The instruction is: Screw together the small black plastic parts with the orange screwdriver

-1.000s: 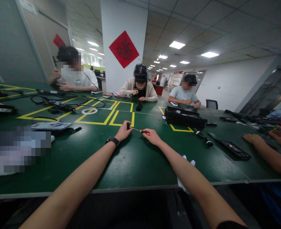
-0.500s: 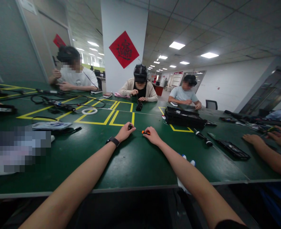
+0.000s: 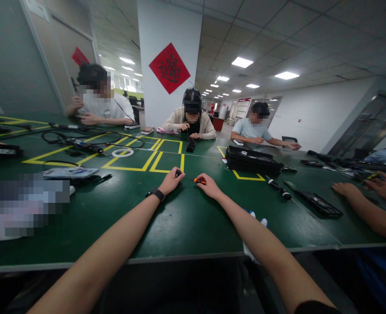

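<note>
A green table (image 3: 179, 237) spreads across the view, its near edge running the full width of the picture, with yellow tape outlines (image 3: 167, 171) marked toward its far edge. Along that far edge sit three people: one in a white shirt (image 3: 109, 107) toward the left, one in a beige jacket (image 3: 171, 120) near the middle, and one in a light blue shirt (image 3: 243, 128) farther right, an arm stretched out sideways. Another co-worker's forearm (image 3: 364, 207) rests on the table at the right. A long black case (image 3: 253, 160) lies right of the middle, closer to the far edge than to the near one, and a flat black panel (image 3: 317, 203) lies between it and that forearm. The wearer's left hand (image 3: 172, 179) and right hand (image 3: 209, 185) meet over the table's middle, well in from the near edge, just apart from each other. A white ring (image 3: 122, 156) lies flat beyond the left hand. The right hand's fingers are closed around the orange and black handle of a screwdriver (image 3: 200, 181), its thin shaft pointing left. The left fingers pinch a small dark piece (image 3: 178, 173); whether the screwdriver's tip touches it cannot be told.
</note>
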{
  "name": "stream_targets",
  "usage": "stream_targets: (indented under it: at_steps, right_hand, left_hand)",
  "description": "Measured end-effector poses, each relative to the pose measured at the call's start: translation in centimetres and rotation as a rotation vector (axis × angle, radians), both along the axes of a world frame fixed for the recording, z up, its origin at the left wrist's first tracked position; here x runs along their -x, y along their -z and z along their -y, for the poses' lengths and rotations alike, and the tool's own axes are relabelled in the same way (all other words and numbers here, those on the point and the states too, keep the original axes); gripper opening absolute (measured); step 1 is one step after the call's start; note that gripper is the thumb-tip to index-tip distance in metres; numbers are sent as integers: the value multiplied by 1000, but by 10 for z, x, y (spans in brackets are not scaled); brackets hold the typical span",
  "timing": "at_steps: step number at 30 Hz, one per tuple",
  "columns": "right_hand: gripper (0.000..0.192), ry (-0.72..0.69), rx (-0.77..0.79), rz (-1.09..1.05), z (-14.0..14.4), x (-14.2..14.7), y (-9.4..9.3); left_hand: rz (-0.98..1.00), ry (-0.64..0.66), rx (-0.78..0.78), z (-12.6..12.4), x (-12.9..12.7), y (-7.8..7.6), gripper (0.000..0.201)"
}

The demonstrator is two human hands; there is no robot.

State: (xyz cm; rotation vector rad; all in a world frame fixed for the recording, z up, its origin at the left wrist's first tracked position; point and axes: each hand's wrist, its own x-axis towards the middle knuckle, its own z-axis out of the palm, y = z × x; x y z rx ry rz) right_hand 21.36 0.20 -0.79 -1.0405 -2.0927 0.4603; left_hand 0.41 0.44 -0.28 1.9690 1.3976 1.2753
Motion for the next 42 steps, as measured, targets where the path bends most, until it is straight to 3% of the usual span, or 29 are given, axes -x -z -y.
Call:
stream_targets:
  at_steps: [3, 12, 20, 29, 42]
  right_hand:
    - [30, 25, 15, -26, 0, 0, 0]
    - [27, 34, -29, 63, -8, 0, 2]
    - [15, 27, -24, 34, 0, -1, -2]
    - [30, 68, -15, 77, -9, -3, -1]
    - [13, 64, -10, -2, -5, -2, 2]
  left_hand:
    - [12, -5, 11, -1, 0, 1, 20]
    - [56, 34, -22, -4, 2, 4, 19]
    - [46, -3, 1, -2, 2, 2, 22]
    - [55, 77, -45, -6, 5, 6, 22]
    - [24, 52, -53, -7, 5, 7, 24]
